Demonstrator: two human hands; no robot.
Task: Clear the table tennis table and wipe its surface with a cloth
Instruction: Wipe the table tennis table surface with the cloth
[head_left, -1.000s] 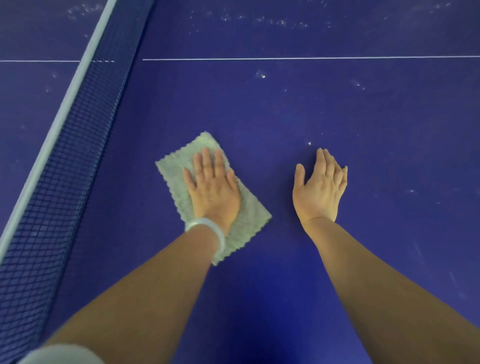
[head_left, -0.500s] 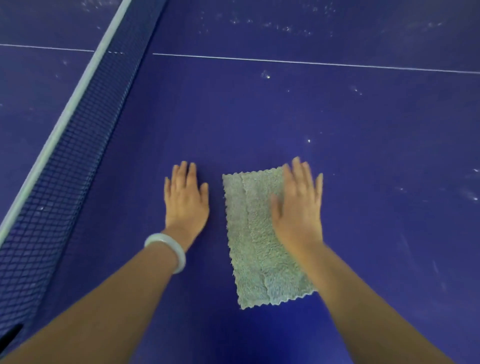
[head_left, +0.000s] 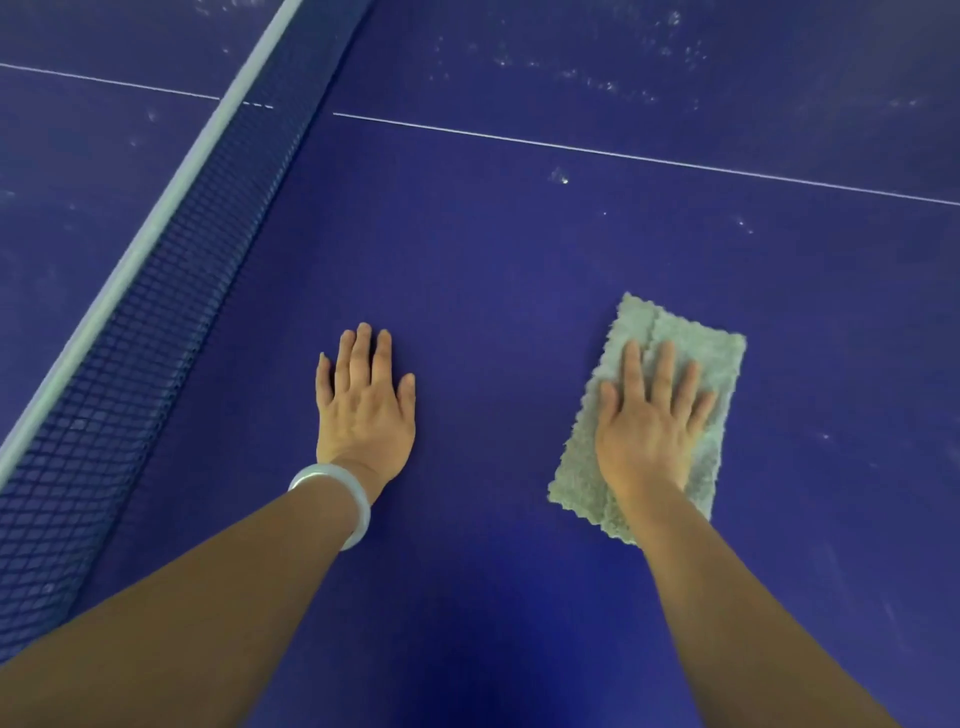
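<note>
Table (head_left: 519, 260) fills the whole view: dark blue, hard, flat, smooth, w/ a thin white centre line (head_left: 623, 156) running across and pale dust specks (head_left: 558, 176) scattered mostly on the far side and to the right. No loose items visible on this part, so clearing looks done here; wiping is the step in hand. Net (head_left: 156, 322) runs diagonally along the left, soft mesh under a white top band, well apart from the cloth.

Cloth (head_left: 691, 343) lies flat on the table right of centre: grey-green, fluffy, scalloped edges, apparently folded double. Judged light, limp, prob. slides easily on the slick top, so it needs downward palm pressure, not a pinch; best taken flat in the middle, as now, or edges may bunch or fold under.

Right hand (head_left: 649, 426) presses palm-down on the cloth, grip spread open, fingers apart, not clamped. Left hand (head_left: 366, 405) lies flat on bare table between net and cloth, grip open, holding nothing. Pale bangle (head_left: 337, 493) on the left wrist.
</note>
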